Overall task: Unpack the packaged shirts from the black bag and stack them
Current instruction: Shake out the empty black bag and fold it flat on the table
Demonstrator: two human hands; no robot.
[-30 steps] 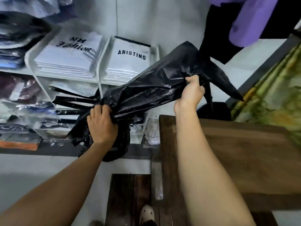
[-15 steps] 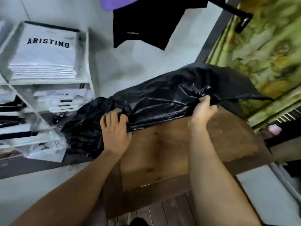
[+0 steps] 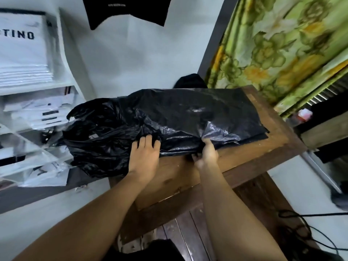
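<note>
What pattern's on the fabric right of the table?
The fabric is green with yellow and white flowers; best in head view.

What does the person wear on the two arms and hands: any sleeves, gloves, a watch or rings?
Nothing worn shows. The left forearm and the right forearm are bare down to the picture's lower edge, with no sleeve. The left hand and the right hand have no gloves, and neither wrist carries a watch or bracelet. No ring shows on the visible fingers; some fingertips are hidden.

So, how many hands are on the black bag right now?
2. The left hand holds the black bag near its crumpled end; the right hand pinches its near edge.
</note>
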